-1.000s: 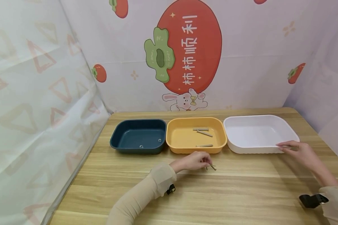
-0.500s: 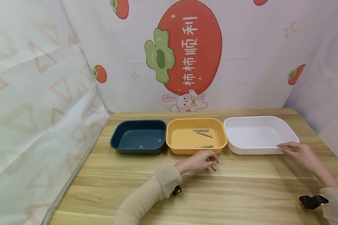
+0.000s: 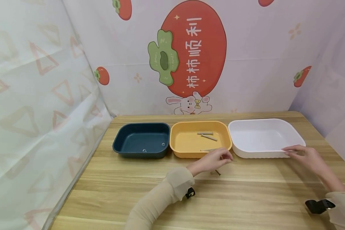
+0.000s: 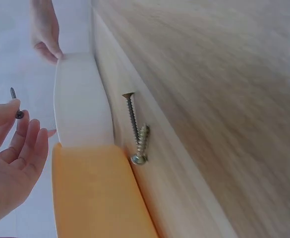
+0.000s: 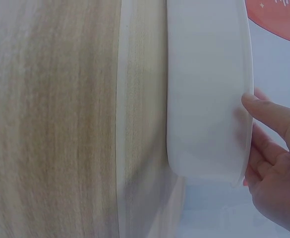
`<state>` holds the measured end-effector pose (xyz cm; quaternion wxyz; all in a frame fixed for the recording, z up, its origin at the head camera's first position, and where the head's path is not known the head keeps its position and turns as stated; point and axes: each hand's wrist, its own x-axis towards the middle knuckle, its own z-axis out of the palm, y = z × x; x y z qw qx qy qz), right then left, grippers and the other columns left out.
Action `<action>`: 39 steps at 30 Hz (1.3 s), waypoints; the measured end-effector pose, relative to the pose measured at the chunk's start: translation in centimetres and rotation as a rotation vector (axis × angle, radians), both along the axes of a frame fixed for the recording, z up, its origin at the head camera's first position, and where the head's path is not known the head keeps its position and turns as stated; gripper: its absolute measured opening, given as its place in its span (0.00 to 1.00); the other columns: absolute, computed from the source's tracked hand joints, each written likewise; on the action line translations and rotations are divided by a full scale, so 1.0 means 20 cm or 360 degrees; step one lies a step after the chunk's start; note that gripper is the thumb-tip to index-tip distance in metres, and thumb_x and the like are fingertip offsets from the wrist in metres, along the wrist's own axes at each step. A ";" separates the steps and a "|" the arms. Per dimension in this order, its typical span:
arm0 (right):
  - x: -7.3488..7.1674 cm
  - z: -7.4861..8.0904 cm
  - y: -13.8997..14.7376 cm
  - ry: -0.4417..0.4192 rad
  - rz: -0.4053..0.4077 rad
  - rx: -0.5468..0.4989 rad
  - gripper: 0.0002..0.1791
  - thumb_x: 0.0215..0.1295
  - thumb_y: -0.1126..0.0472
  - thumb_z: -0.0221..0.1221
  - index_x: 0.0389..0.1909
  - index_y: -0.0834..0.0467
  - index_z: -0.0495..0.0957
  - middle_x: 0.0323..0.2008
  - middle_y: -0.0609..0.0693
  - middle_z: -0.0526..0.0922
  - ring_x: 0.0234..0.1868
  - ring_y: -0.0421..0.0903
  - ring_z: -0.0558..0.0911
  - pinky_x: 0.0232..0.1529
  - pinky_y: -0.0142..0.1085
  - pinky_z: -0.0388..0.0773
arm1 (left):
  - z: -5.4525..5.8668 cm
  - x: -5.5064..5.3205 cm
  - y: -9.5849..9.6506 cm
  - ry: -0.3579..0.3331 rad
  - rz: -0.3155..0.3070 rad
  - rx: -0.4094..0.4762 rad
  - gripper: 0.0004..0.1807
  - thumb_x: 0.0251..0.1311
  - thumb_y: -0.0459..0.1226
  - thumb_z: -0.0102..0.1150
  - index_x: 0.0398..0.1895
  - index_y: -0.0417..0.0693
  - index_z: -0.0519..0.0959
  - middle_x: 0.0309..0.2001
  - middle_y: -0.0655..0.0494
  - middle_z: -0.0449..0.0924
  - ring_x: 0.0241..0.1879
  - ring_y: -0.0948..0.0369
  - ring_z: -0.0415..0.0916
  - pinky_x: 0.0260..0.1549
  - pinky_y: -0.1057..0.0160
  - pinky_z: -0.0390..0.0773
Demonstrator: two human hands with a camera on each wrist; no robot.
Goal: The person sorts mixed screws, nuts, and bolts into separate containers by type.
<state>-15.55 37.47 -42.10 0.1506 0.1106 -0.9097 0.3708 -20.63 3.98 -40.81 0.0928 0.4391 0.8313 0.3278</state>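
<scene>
My left hand pinches a dark screw between thumb and fingertips, raised in front of the yellow tray. On the table below it lie two more screws, one dark and one brassy, touching or crossing each other. At the right, my right hand holds the near rim of the white tray. The right wrist view has the thumb over that rim, with the other fingers partly hidden behind the tray wall.
Three long silver bolts lie inside the yellow tray. To its left stands a dark blue tray holding two small nuts. All three trays line up along the back of the wooden table, before a printed cloth backdrop.
My left hand has lifted a screw off the table and carried it rightward and away from me, toward the white tray. The right hand has stayed on the rim.
</scene>
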 end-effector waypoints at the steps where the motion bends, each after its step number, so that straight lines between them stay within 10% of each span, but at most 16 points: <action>1: 0.00 0.00 0.00 0.0007 0.0001 -0.0002 0.06 0.54 0.67 0.59 0.33 0.60 0.80 0.32 0.19 0.72 0.33 0.16 0.67 0.31 0.16 0.61 | 0.00 0.00 0.01 0.0010 0.0005 0.0016 0.06 0.58 0.34 0.52 0.37 0.43 0.76 0.34 0.59 0.74 0.33 0.73 0.67 0.33 0.81 0.66; 39: -0.01 -0.01 0.01 0.0005 0.0008 -0.0021 0.06 0.54 0.68 0.59 0.33 0.60 0.80 0.32 0.18 0.72 0.34 0.15 0.67 0.32 0.16 0.59 | -0.01 -0.14 0.27 -0.0026 0.0375 0.0186 0.06 0.58 0.34 0.53 0.37 0.45 0.77 0.30 0.60 0.70 0.30 0.71 0.65 0.29 0.82 0.64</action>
